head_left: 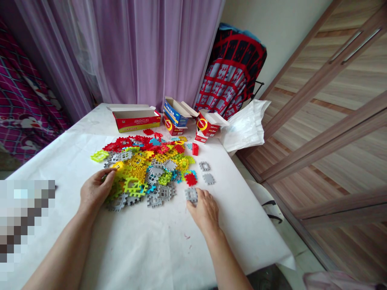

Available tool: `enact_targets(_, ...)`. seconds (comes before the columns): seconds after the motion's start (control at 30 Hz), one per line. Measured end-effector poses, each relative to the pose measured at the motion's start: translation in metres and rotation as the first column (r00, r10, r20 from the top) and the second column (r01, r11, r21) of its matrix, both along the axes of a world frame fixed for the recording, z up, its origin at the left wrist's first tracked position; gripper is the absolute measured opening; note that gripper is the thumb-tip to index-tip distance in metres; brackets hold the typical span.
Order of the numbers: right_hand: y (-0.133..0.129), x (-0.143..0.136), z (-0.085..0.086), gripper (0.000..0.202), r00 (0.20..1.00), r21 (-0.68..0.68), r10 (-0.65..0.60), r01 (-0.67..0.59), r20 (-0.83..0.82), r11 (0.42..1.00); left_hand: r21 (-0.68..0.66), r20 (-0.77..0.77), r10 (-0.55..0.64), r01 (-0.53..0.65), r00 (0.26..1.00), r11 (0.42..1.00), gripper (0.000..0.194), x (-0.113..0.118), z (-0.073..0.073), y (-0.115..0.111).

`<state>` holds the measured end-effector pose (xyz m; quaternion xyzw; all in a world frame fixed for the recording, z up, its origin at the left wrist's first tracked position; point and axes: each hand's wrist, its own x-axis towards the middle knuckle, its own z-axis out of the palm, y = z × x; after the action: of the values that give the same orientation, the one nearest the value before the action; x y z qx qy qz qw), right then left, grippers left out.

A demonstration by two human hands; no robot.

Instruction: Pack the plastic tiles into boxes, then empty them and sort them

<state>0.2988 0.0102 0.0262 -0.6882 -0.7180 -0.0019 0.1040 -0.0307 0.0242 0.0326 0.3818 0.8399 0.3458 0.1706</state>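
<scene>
A heap of flat, notched interlocking plastic pieces (137, 161) in red, yellow, green, blue and grey covers the middle of the table. At the heap's left side, my left hand (98, 187) is closed, thumb and fingers pinched at a small yellow interlocking piece (118, 165). My right hand (206, 208) grips the edge of a grey interlocking piece (190, 195) low over the cloth, right of the heap. Beyond that hand lie two grey pieces, a solid one (208, 179) and one with an opening (204, 166). A red piece (190, 179) rests at the heap's right edge.
Along the table's back stand an open red-and-yellow box (137, 123), a blue box (175, 112) on a red one, and another open red box (207, 124). A white bag (246, 125) hangs over the right edge. A small red block (195, 149) stands nearby.
</scene>
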Motion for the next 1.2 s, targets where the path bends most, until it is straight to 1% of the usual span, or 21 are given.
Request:
enact_targets(0.07,-0.005,0.008,-0.002,0.039,0.999,-0.006,-0.004,0.004,-0.041,1.0,0.001,0.001,0.0,0.0,1.0,1.0,0.041,0.0,0.001,0.0)
enact_targets(0.13,-0.007,0.019,-0.003,0.04,0.993,-0.006,-0.017,0.017,-0.118,1.0,-0.002,0.003,0.004,-0.004,1.0,1.0,0.041,0.001,0.002,0.0)
enact_targets(0.2,-0.001,0.033,0.001,0.041,0.978,0.026,-0.045,0.052,-0.205,0.998,-0.009,0.006,0.01,-0.01,1.0,1.0,0.041,0.002,0.003,0.0)
enact_targets(0.23,0.007,0.04,0.004,0.041,0.968,0.053,-0.062,0.077,-0.242,0.996,-0.012,0.008,0.012,-0.012,1.0,1.0,0.041,0.002,0.003,0.0)
enact_targets(0.33,0.045,0.056,0.016,0.044,0.944,0.128,-0.123,0.169,-0.307,0.977,-0.019,0.013,0.01,-0.01,1.0,1.0,0.041,0.002,0.004,0.001)
enact_targets(0.4,0.078,0.06,0.022,0.048,0.927,0.126,-0.167,0.22,-0.337,0.967,-0.022,0.016,0.01,-0.009,1.0,1.0,0.041,0.002,0.005,0.001)
enact_targets(0.5,0.117,0.061,0.021,0.053,0.918,0.07,-0.2,0.238,-0.342,0.969,-0.024,0.024,0.017,-0.017,1.0,1.0,0.041,0.002,0.006,0.001)
enact_targets(0.57,0.132,0.06,0.014,0.053,0.925,0.061,-0.199,0.23,-0.325,0.971,-0.024,0.031,0.023,-0.022,0.999,0.999,0.04,0.001,0.007,0.002)
enact_targets(0.63,0.137,0.06,0.005,0.052,0.93,0.07,-0.189,0.222,-0.315,0.973,-0.027,0.035,0.029,-0.028,0.999,0.999,0.041,0.001,0.007,0.002)
enact_targets(0.73,0.138,0.063,-0.007,0.051,0.93,0.074,-0.174,0.208,-0.323,0.975,-0.029,0.034,0.04,-0.039,0.999,0.999,0.042,0.0,0.003,0.004)
enact_targets(0.83,0.139,0.067,-0.014,0.05,0.924,0.073,-0.153,0.19,-0.35,0.979,-0.001,0.036,0.058,-0.058,0.998,0.998,0.041,-0.001,0.0,0.005)
enact_targets(0.93,0.141,0.069,-0.017,0.05,0.916,0.062,-0.15,0.185,-0.372,0.981,0.025,0.046,0.073,-0.074,0.996,0.997,0.039,0.001,0.001,0.006)
enact_targets(1.07,0.143,0.068,-0.019,0.051,0.912,0.058,-0.149,0.184,-0.382,0.981,-0.008,0.049,0.079,-0.079,0.996,0.997,0.04,0.004,0.006,0.005)
enact_targets(1.2,0.142,0.066,-0.02,0.052,0.916,0.072,-0.154,0.193,-0.37,0.979,-0.021,0.047,0.064,-0.064,0.997,0.998,0.046,0.003,0.006,0.004)
